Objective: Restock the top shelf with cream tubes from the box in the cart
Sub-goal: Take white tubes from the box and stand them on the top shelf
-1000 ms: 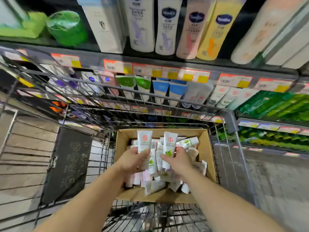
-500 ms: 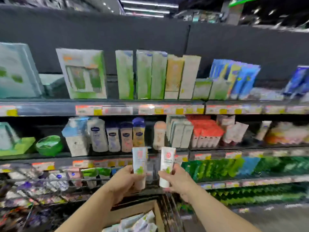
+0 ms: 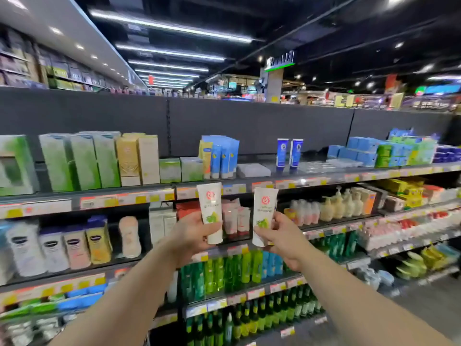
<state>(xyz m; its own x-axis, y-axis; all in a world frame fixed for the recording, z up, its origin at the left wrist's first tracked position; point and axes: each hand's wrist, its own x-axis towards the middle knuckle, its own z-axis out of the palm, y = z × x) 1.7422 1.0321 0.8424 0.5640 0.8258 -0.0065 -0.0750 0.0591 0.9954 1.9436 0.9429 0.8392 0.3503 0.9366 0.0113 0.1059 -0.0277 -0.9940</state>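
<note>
Bright ceiling strip lights (image 3: 169,27) across the upper frame light the shelves evenly. Wide-angle distortion bends the edges. Products at left and lower right are motion-blurred; price labels glare softly.

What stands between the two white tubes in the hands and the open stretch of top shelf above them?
Nothing visible does. The left hand holds one cream tube and the right hand another, both upright in open air below the top shelf. The stretch between the blue-and-yellow tubes and the two dark blue tubes holds only a low flat tray.

Head-height view, forward onto near shelves (image 3: 224,186)
</note>
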